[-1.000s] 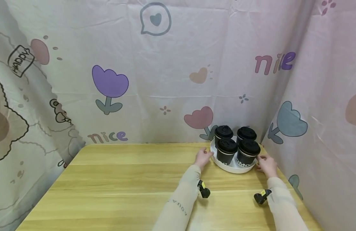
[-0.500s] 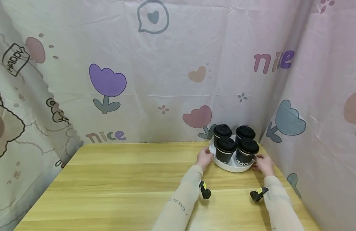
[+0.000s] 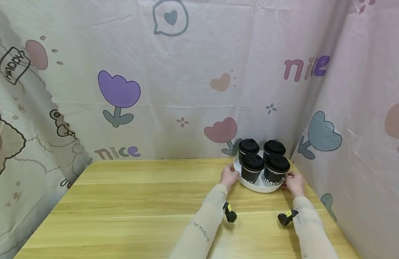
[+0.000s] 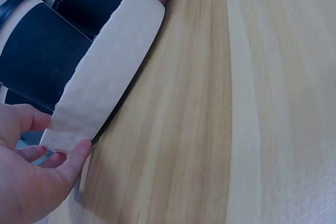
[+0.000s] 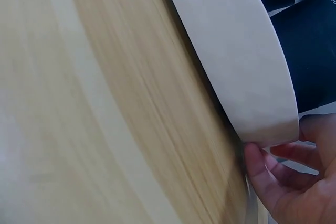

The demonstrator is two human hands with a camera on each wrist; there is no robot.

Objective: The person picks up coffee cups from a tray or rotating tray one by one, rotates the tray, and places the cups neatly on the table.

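A round white tray (image 3: 258,188) sits at the back right corner of the table, bearing several black paper cups (image 3: 275,174) with black lids. My left hand (image 3: 229,176) grips the tray's left side; in the left wrist view, thumb and fingers of the left hand (image 4: 37,174) curl over the wall of the tray (image 4: 107,77) from rim to bottom edge. On the opposite side my right hand (image 3: 295,184) holds the wall too. The right wrist view has that hand's thumb (image 5: 258,169) at the tray's lower edge, index finger by the rim. All cups stand upright.
A wooden table (image 3: 138,208) stretches to the left and front. Patterned curtains (image 3: 180,72) hang right behind the table and along both sides, close to the tray at the back and right. A black wrist camera (image 3: 230,213) is strapped to each sleeve.
The right hand has moved a little left, from fingertips near the tray's right side to a hold on it. The left hand has closed in on its side. The tray has hardly moved.
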